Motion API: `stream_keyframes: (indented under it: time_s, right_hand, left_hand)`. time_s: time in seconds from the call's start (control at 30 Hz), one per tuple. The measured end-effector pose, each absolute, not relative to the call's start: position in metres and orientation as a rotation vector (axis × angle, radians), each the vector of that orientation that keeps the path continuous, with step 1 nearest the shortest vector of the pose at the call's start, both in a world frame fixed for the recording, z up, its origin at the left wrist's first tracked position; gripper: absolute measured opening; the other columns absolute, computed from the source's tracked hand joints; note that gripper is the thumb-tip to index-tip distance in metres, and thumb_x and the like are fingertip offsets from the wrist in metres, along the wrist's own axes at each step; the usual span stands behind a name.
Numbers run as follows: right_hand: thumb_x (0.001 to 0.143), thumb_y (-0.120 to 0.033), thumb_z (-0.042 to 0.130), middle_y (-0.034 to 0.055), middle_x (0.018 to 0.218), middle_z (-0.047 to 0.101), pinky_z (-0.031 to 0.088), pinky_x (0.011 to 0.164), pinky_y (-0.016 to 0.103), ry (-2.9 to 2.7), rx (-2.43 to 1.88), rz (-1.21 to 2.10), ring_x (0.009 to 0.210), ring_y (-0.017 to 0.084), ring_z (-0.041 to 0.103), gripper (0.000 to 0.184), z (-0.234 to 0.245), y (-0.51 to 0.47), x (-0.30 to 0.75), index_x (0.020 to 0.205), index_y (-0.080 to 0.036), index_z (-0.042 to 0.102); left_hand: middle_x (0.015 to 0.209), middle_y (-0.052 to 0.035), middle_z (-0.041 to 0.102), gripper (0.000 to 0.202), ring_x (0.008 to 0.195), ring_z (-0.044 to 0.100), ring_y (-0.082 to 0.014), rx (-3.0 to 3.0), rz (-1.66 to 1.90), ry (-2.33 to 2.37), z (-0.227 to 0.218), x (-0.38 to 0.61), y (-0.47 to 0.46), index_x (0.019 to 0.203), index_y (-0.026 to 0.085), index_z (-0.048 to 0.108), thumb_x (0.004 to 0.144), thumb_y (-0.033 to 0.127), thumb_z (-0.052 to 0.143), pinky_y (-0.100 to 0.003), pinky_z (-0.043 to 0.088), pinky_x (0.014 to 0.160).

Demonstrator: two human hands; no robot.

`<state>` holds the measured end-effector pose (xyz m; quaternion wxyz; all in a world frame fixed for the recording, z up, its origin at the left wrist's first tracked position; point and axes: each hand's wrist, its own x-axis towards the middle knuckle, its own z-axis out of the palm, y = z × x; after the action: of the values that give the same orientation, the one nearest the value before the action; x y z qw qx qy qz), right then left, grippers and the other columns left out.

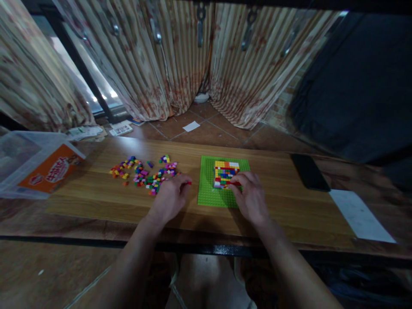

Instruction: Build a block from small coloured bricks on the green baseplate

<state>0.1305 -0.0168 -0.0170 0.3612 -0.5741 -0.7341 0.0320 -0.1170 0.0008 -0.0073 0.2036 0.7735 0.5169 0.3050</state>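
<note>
A green studded baseplate (206, 195) lies on the wooden board, bearing a block of many-coloured toy bricks (222, 165) with yellow, white, red and blue pieces on top. My right hand (252, 197) is over the right side of this block, its fingers pinching a red brick (236, 183) at the block's near edge. Whether that brick is pressed down cannot be made out. Left of the baseplate, my left hand (170, 195) pinches a small red brick (189, 183) between thumb and forefinger. Just beyond that hand lies a pile of loose coloured bricks (156, 180).
A clear plastic box (41, 137) with an orange label stands at the far left. To the right lie a black phone (309, 171) and a white sheet of paper (362, 214). Striped curtains (180, 64) hang behind the wooden board (280, 206).
</note>
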Motion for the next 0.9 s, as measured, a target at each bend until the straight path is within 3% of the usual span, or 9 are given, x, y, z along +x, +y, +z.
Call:
stream_keyframes:
  time_s: [0.47, 0.9]
  right_hand:
    - [0.091, -0.029, 0.057, 0.0057, 0.097, 0.064, 0.048, 0.084, 0.040, -1.812, -1.465, 0.120, 0.093, 0.023, 0.058, 0.013, -0.019, -0.020, 0.132, 0.086, -0.024, 0.068]
    - [0.091, -0.028, 0.057, 0.0064, 0.101, 0.066, 0.050, 0.087, 0.040, -1.802, -1.445, 0.134, 0.096, 0.023, 0.060, 0.014, -0.019, -0.024, 0.133, 0.090, -0.024, 0.070]
  left_hand:
    - [0.101, -0.0037, 0.074, 0.019, 0.091, 0.070, -0.0164, 2.093, 0.929, 1.360, -0.008, -0.049, 0.002, 0.101, 0.022, 0.069, 0.092, 0.022, 0.052, -0.028, 0.053, 0.085]
    - [0.100, -0.0036, 0.074, 0.016, 0.088, 0.070, -0.0163, 2.157, 0.864, 1.426, -0.006, -0.045, 0.002, 0.099, 0.022, 0.067, 0.091, 0.023, 0.053, -0.028, 0.052, 0.082]
